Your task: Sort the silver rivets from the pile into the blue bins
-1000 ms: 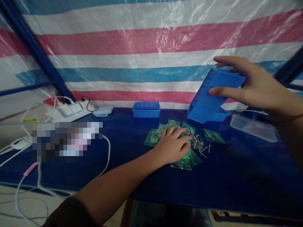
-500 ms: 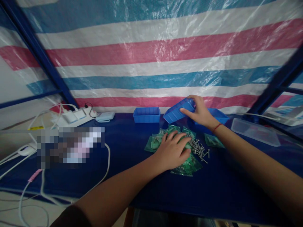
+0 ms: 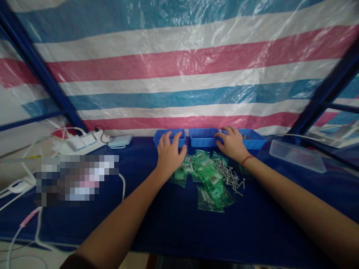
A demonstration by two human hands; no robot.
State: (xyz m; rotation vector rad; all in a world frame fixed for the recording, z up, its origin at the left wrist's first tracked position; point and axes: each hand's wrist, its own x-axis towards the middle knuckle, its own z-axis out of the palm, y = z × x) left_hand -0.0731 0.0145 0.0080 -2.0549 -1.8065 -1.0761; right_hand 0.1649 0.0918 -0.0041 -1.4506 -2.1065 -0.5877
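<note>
My left hand is open, its spread fingers over the near side of the left blue bin; whether they touch it is unclear. The middle blue bin sits level on the table, and my right hand has its curved fingers on that bin's right end. Partly behind this hand is the right blue bin, with some small metal pieces in it. Between and below my hands lie a heap of small green-tinted plastic packets and a loose pile of metal screws.
To the right lies a clear plastic lid. At left are a white power strip with plugs and cables, a light-blue case and a pixelated patch. A striped plastic sheet hangs behind the blue table, between blue frame posts.
My right hand has lowered the tilted blue bin onto the table between the other two. My left hand has moved left and away from the packets, towards the left bin.
</note>
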